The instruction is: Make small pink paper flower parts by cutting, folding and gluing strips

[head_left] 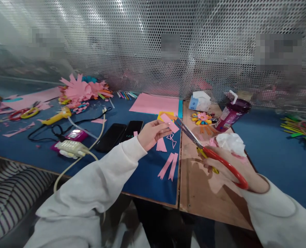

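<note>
Well left of the big pink sheet (153, 102) lies a yellow glue gun (57, 116). Closer in, to the sheet's front left, lie two phones (111, 137). In front of the sheet, the left hand (154, 133) pinches a small piece of pink paper (169, 123) between thumb and fingers. Two notched strips (173, 167) lie farther forward of the sheet. To its front right, the right hand (230, 161) grips scissors (210, 153), blades towards the piece; whether they touch I cannot tell. Right of the sheet stands a purple cup (229, 115).
</note>
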`<act>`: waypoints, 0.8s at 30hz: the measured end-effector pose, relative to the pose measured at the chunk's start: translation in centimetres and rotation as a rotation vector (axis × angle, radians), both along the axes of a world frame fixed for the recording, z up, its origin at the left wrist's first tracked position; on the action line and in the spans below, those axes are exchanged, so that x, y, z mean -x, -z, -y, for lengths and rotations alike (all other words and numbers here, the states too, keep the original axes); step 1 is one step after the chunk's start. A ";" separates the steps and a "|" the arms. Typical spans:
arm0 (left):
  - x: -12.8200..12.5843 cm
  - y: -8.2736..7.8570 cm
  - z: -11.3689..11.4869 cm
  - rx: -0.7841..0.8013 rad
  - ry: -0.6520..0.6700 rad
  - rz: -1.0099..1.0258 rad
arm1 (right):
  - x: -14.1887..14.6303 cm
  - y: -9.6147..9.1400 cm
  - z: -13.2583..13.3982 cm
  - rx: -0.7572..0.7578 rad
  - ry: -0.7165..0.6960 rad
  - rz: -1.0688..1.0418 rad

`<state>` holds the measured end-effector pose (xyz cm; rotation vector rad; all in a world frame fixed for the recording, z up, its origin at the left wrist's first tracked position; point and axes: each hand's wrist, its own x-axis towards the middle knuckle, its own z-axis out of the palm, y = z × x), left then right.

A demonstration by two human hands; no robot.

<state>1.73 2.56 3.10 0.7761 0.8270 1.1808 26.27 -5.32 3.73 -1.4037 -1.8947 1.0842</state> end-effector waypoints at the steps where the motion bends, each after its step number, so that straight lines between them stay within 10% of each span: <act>1: -0.1 0.0 0.2 0.001 0.005 0.014 | 0.1 -0.2 0.3 0.007 0.004 -0.009; 24: -1.2 -0.1 1.0 0.031 -0.027 0.022 | 1.0 0.2 -0.5 0.190 -0.041 0.042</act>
